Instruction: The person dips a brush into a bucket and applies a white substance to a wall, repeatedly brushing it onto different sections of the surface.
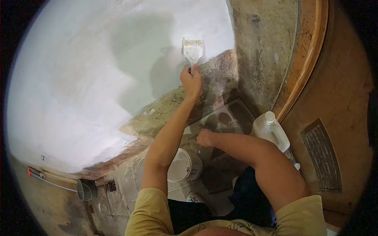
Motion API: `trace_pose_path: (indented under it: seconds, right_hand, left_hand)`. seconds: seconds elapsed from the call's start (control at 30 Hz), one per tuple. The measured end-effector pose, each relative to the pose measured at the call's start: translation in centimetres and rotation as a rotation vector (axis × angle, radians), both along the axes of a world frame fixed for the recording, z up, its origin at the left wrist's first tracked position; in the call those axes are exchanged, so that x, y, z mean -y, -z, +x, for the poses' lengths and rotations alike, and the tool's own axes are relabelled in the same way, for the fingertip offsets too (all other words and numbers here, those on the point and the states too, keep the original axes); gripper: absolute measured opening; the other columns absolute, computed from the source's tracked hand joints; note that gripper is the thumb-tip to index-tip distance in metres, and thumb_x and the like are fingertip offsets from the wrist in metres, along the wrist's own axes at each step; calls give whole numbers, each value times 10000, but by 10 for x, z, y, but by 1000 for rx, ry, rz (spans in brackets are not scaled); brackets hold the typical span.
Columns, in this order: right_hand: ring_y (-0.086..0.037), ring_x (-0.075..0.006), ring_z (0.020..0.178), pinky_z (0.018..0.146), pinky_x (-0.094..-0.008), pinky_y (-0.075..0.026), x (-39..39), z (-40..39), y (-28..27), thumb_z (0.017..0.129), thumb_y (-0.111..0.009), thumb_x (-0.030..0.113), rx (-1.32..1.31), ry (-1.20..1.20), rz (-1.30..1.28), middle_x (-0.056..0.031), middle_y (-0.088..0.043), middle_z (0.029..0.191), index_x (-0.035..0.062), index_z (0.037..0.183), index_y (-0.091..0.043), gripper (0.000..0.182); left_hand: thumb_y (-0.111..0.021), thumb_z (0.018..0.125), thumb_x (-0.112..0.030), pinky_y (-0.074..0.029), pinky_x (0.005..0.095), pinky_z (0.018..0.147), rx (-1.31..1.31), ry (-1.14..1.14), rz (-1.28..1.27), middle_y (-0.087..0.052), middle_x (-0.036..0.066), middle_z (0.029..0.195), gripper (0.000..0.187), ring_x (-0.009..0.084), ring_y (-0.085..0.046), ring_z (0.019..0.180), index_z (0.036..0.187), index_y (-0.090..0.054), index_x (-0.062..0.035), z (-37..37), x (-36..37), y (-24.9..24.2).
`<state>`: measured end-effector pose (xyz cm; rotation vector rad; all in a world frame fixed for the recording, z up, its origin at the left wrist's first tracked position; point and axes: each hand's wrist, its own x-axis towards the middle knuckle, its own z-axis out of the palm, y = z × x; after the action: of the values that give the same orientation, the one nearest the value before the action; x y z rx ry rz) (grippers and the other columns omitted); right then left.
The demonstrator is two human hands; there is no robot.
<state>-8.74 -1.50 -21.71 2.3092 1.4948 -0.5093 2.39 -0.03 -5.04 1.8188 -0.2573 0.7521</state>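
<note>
My left hand (191, 83) is wrapped round the handle of a wide paintbrush (193, 49). The brush points upward, its bristles against or very near the white-painted wall (78, 78), just above the bare stained strip (165, 102). My right hand (204, 137) hangs lower, with curled fingers, in front of the dark corner slab. Whatever those fingers may hold is hidden. Below my left forearm stands a white paint bucket (180, 167) with pale paint inside.
A translucent plastic jug (271, 129) with a white cap stands to the right, beside a curved wooden trim (305, 67). A dark grille (321, 155) is further right. At lower left hangs a dark container (86, 189). Tiled floor (136, 177) shows near the bucket.
</note>
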Motion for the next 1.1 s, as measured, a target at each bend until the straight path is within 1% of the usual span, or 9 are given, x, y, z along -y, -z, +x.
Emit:
trace_pose_path:
  seconds: [0.07, 0.2, 0.27, 0.47, 0.53, 0.63, 0.83, 0.9, 1.1]
  right_hand:
    - [-626, -263, 990, 762, -433, -531, -6, 8, 22, 861, -563, 193, 32, -24, 19, -58, -660, 1044, 128, 1052, -663, 226]
    - [-599, -262, 1038, 797, -434, -518, -7, 4, 9, 867, -562, 195, 5, -72, -161, -66, -618, 1138, 139, 1113, -634, 262]
    - [-601, -263, 1030, 800, -433, -517, -6, -3, 3, 856, -580, 183, -44, -18, -107, -69, -620, 1132, 133, 1102, -642, 259]
    - [-612, -272, 1009, 788, -433, -523, -18, -9, -10, 799, -656, 143, -46, -37, -77, -74, -644, 1090, 110, 1063, -671, 266]
    - [-610, -279, 1015, 786, -434, -525, -22, -10, -21, 788, -671, 142, -70, -87, -132, -74, -643, 1099, 107, 1062, -674, 277]
    - [-611, -288, 1015, 779, -445, -522, -23, -12, -23, 785, -678, 151, -115, -9, -143, -76, -643, 1103, 97, 1066, -672, 286]
    - [-624, -277, 988, 775, -430, -527, -17, -15, -30, 790, -672, 144, -102, -8, -13, -67, -653, 1068, 117, 1076, -674, 288]
    - [-620, -269, 990, 774, -428, -531, -21, -15, -26, 795, -674, 151, -64, -64, -127, -63, -640, 1097, 136, 1115, -657, 320]
    - [-633, -259, 908, 727, -436, -531, -15, -19, -39, 816, -656, 169, -147, 6, -20, -47, -667, 1013, 142, 1072, -681, 259]
  left_hand:
    - [-533, 892, -182, -385, 353, 565, -49, -1, 28, -541, 123, 623, 257, 189, -462, 568, 782, -557, 49, -3, -10, 8]
    - [-538, 889, -194, -390, 361, 556, -86, -19, 69, -540, 127, 596, 272, 211, -484, 549, 778, -556, 54, -25, -22, 17]
    - [-540, 887, -199, -392, 364, 552, -104, -14, 77, -537, 132, 585, 279, 221, -493, 543, 777, -556, 56, -35, -18, 12]
    - [-544, 860, -195, -431, 438, 596, 14, -28, 454, -583, 205, 639, 272, 358, -574, 608, 789, -573, 66, -18, 9, -40]
    - [-551, 833, -196, -464, 481, 670, -111, -13, 640, -617, 249, 732, 270, 424, -602, 715, 819, -602, 69, -7, 21, -62]
    - [-592, 797, -254, -485, 470, 706, -63, -128, 738, -629, 249, 738, 313, 419, -624, 763, 801, -634, 56, 6, 33, -81]
    - [-573, 792, -236, -496, 480, 767, -85, -112, 806, -621, 298, 884, 323, 450, -611, 846, 884, -627, 69, 15, 33, -110]
    - [-572, 792, -235, -495, 477, 775, -63, -120, 811, -621, 300, 891, 324, 449, -611, 856, 888, -625, 70, 14, 27, -114]
    - [-567, 794, -237, -492, 474, 787, -102, -169, 837, -617, 308, 913, 321, 447, -607, 885, 898, -627, 61, 5, -1, -124]
